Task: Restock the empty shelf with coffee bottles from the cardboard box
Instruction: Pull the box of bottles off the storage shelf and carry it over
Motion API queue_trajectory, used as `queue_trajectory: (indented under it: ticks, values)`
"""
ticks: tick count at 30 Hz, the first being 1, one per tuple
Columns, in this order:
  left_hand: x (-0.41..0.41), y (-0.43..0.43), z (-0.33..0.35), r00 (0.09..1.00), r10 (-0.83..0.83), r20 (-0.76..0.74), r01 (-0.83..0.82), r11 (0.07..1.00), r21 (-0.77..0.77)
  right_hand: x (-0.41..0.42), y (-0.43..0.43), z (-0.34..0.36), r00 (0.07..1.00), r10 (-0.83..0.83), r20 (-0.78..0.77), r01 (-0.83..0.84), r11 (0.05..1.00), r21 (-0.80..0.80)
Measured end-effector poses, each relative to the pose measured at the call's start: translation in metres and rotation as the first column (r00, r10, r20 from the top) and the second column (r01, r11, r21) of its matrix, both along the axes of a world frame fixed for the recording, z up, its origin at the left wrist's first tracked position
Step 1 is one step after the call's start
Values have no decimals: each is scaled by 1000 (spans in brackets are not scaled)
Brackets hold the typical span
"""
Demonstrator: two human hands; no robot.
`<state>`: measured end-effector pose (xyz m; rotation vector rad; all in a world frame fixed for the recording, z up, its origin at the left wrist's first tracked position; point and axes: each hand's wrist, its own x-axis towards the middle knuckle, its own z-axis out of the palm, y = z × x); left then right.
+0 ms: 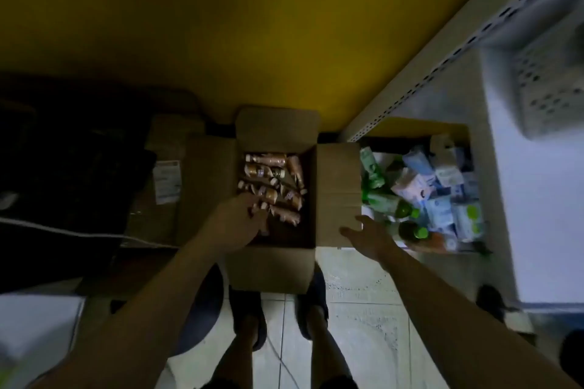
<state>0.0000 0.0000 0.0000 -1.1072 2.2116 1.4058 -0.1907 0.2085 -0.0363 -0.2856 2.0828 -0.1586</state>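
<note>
left hand (240,218) grip on coffee bottles (271,186) unclear | right hand (368,232) spread, beside cardboard box (268,265)

an open cardboard box (271,265) sits on the tiled floor (363,309), holding a heap of coffee bottles (271,186). the left hand (235,219) reaches in, perhaps touching 1 bottle; the right hand (368,235) hovers spread by the right flap.

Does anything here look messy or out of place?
Yes. The coffee bottles lie jumbled on their sides in the cardboard box, not upright. The low shelf beside it holds a loose heap of cartons and green bottles.
</note>
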Motion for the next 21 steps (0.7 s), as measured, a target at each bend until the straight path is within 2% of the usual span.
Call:
queue_trajectory:
  ticks: [4,8,13,17,21]
  values:
    - [-28,10,-80,1000,-9,25,7,996,93,-28,0,-88,994,-104,-22,105,994,27]
    - [-53,22,-156,997,67,32,-71,988,139,-48,10,-173,983,-160,-89,167,983,73]
    - [-69,32,-225,991,99,95,-119,965,232,-67,25,-245,950,-238,-201,244,970,3]
    - [-65,35,-248,992,72,106,-94,971,220,-67,25,-263,882,-433,-185,433,901,-43]
    - [-48,28,-242,981,137,140,-162,970,182,-48,17,-239,882,-280,-380,283,958,-48]
